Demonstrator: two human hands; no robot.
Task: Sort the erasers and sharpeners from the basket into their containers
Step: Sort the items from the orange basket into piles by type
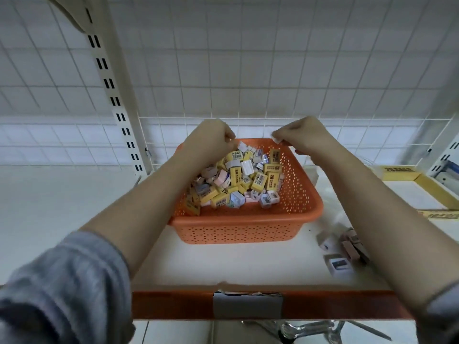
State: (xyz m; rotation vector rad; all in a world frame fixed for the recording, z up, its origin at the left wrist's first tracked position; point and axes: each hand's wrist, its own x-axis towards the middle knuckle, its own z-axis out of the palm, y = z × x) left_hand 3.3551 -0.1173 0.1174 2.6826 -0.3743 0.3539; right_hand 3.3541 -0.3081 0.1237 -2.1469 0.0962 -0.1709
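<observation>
1. Left hand [211, 136]: curled above the far-left corner of the orange basket [248, 227], fingertips turned down toward the pile; whether anything is pinched cannot be told (knuckles hide the fingertips).
2. Right hand [301, 135]: curled over the far rim, pinching a small white item [276, 139], probably an eraser or sharpener, too blurred to name.
3. Basket: rectangular, perforated plastic walls, rolled rim; standing on the white shelf [248, 264], near its middle.
4. Contents: yellow-sleeved erasers [259, 182], block-shaped with printed paper wrappers and barcodes, mixed with pale boxy sharpeners [267, 197] of hard glossy plastic; heaped loosely and still many, so sorting judged far from done.
5. Containers: yellow-edged cardboard tray [427, 188] at the right, flat and shallow, likely for erasers; two loose sharpeners [339, 264] and some pinkish pieces [352, 247] lying on the shelf right of the basket (second container not clearly visible).
6. Step in hand, judged: lifting single items off the top of the heap. Best done with fingertip pinches across short faces; paper sleeves grip well, smooth sharpener shells slip more, so squeeze on flat sides.
7. Advice: type checked before carrying, one kind per hand, basket left unmoved.
8. Background: white wire grid [223, 70] and slotted upright [114, 100].
</observation>
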